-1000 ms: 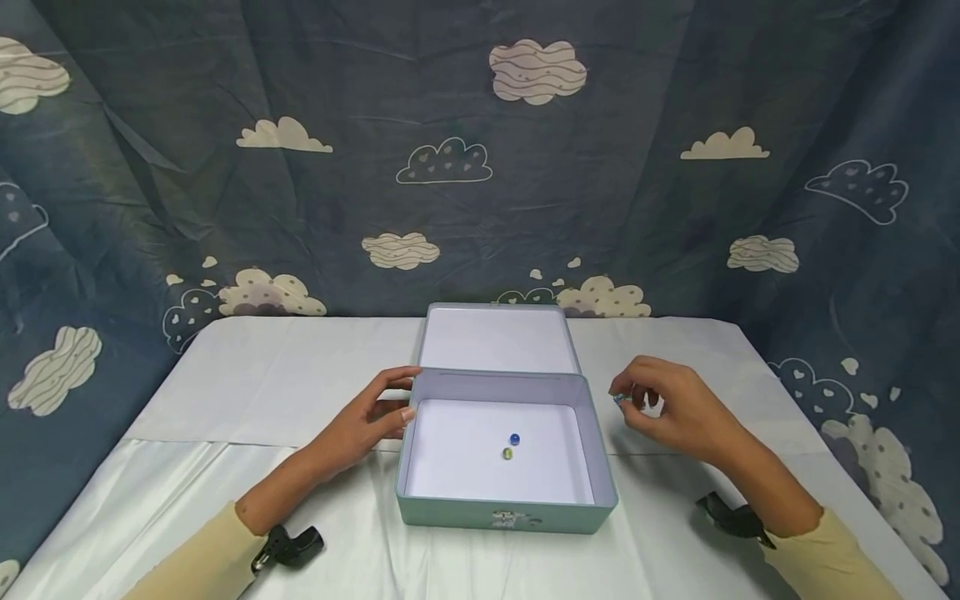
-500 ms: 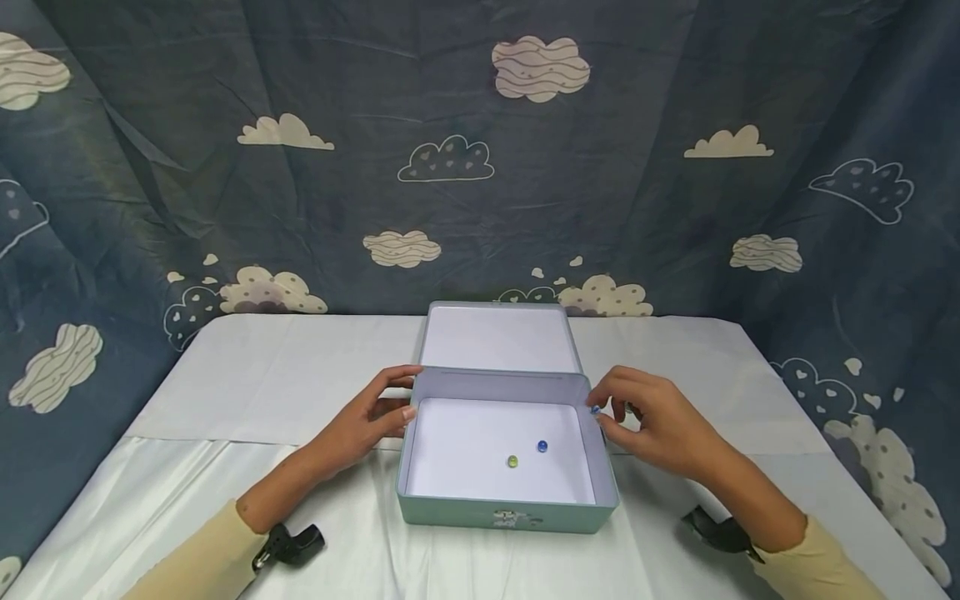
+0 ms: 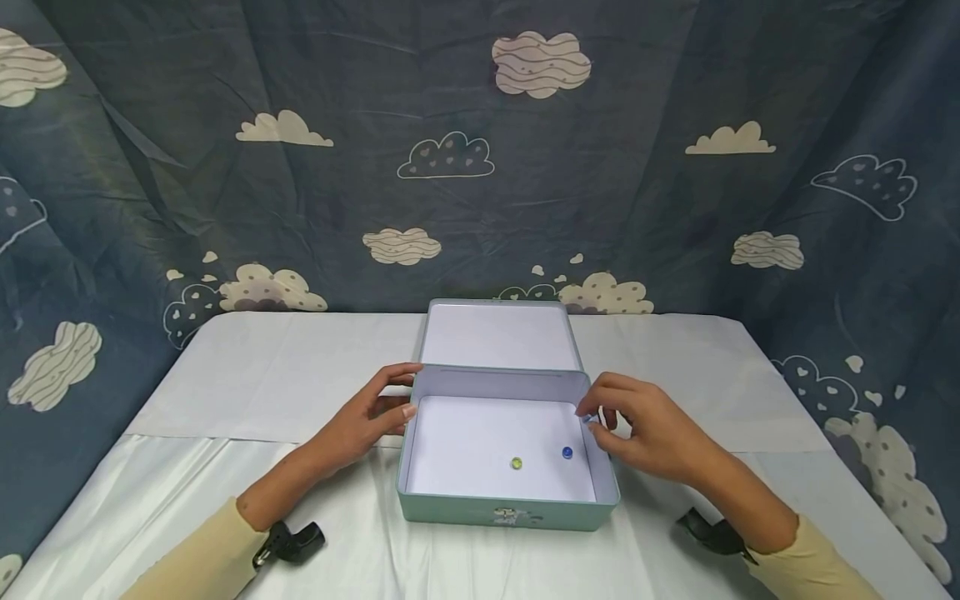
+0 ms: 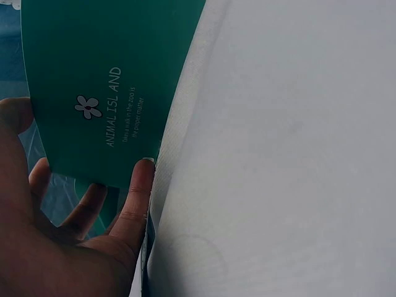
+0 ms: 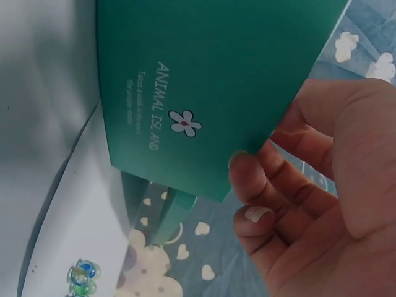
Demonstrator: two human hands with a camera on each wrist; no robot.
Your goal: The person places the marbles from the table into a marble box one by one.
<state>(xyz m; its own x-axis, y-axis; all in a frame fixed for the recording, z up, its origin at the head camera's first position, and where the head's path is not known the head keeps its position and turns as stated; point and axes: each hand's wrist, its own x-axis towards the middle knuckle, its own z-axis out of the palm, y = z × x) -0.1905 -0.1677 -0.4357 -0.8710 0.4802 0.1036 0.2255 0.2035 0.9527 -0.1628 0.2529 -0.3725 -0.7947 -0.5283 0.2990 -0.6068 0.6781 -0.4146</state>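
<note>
The right hand (image 3: 648, 425), its grip pinching a small bluish piece (image 3: 588, 418) at the three-o'clock rim of the box (image 3: 510, 513), had the blue marble (image 3: 567, 453) at seven o'clock; the left hand (image 3: 360, 427), fingers spread, touched the nine-o'clock side.

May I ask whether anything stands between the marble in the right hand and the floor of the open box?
Nothing visible does. The right hand pinches the bluish marble inside the box's right wall, the lid is open, and the floor holds a blue marble and a yellow-green marble.
</note>
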